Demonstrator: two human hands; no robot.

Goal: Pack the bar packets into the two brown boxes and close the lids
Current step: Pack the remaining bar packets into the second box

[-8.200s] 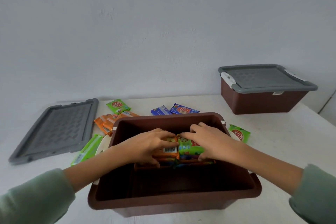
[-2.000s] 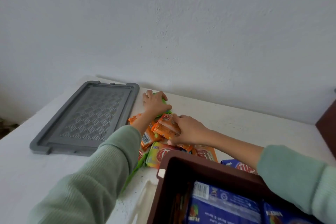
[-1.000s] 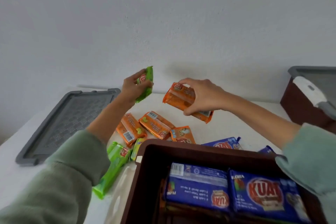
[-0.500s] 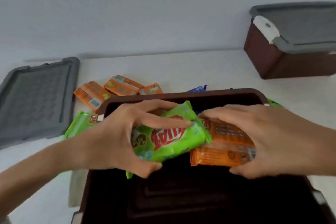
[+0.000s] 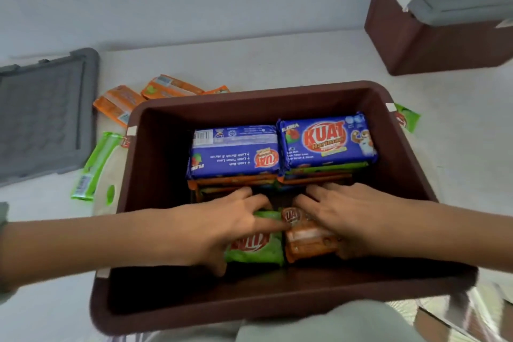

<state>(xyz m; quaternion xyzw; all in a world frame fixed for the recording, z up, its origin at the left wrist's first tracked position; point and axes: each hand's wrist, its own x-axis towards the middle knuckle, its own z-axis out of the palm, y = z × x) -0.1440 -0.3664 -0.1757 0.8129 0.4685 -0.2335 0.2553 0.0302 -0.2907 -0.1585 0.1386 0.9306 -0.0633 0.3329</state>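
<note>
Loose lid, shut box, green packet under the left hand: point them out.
loose lid point(image 5: 41, 119), head view, its ribbed middle
shut box point(image 5: 444, 47), head view, its brown wall
green packet point(image 5: 255, 250), head view, its printed face

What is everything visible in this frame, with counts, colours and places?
table: one, white, under everything.
open box: one, brown, centre.
closed box: one, brown, grey lid, far right.
loose lid: one, grey, far left.
blue packets: two, atop stacks in open box.
green packet: one, in open box.
orange packet: one, beside it.
loose orange packets: three, behind open box, left.
loose green packets: two, either side of open box.
left hand: holds green packet.
right hand: holds orange packet.
</note>
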